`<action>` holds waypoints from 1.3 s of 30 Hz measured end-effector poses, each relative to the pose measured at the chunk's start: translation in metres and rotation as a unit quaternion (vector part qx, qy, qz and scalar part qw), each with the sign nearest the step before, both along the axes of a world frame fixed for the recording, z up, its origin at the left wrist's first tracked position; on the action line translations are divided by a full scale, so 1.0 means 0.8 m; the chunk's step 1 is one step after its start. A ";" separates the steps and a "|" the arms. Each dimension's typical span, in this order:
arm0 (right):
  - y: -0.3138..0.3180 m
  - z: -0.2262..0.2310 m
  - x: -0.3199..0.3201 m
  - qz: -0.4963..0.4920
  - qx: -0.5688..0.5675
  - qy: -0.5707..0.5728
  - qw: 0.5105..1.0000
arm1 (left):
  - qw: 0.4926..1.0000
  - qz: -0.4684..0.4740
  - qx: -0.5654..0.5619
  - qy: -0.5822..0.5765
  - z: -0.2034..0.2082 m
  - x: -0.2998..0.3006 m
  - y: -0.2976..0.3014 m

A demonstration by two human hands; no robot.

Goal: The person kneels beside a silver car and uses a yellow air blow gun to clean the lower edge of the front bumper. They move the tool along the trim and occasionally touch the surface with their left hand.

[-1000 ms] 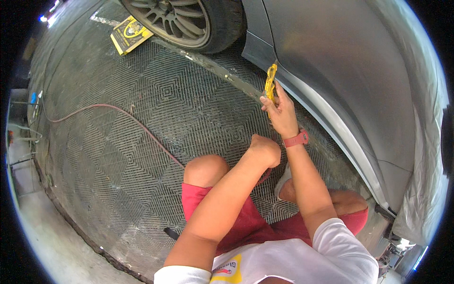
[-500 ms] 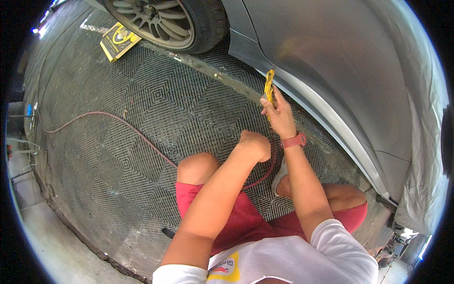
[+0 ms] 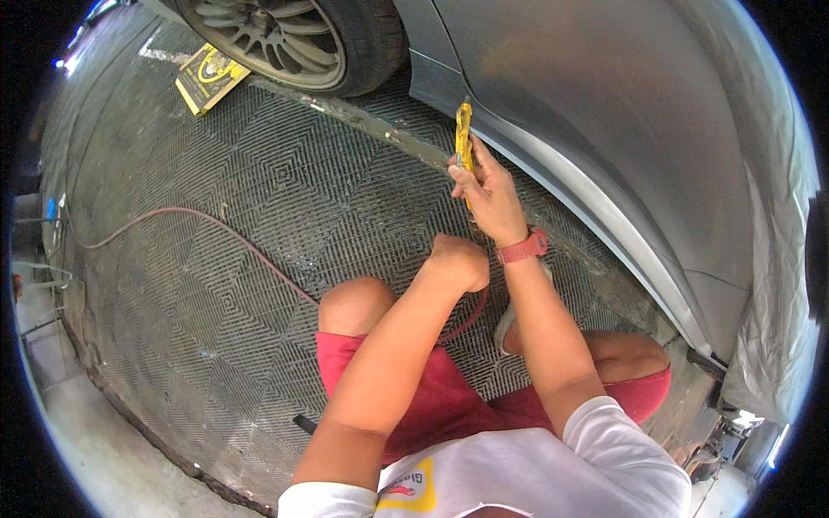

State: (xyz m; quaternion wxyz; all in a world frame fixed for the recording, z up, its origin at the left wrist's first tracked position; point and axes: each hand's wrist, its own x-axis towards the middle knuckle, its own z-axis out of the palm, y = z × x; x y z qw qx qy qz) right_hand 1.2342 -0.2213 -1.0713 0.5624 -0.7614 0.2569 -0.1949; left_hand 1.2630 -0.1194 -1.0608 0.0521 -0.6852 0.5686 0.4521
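OK so here's where we're at, using the wheel [image 3: 289, 43] as our landmark. Our right hand [image 3: 490, 194] has a yellow tool [image 3: 464, 129] gripped between thumb and fingers, out to the right of the wheel and nearer to us, with its tip up by the lower edge of the grey car panel [image 3: 604, 112]. We can't tell if the tip touches the bodywork or just sits in front of it. Looks to us like the step in hand is lining the tool up along that edge. The next move probably calls for a steady wrist and a light grip, so the tool doesn't knock the panel or the silver sill [image 3: 596, 203] running off to the right of the wheel.

Our left hand [image 3: 460, 262] is further toward us from the wheel, below the right one. It looks curled like a fist, but the fingers are tucked underneath, so we can't say whether it's gripping anything. The reddish hose [image 3: 246, 244] crosses the ribbed mat [image 3: 229, 302] on our side of the wheel and loops up close under that hand; whether it's held, no idea.

As for containers, all we can make out clearly is a black-and-yellow box [image 3: 211, 79] on the floor just beside the wheel, on its left. We can't see inside, so its contents are anyone's guess.
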 end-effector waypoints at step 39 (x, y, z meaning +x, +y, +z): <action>-0.020 -0.032 -0.130 -0.230 -0.035 0.046 0.972 | 1.000 -0.019 -0.006 0.018 -0.016 -0.015 -0.041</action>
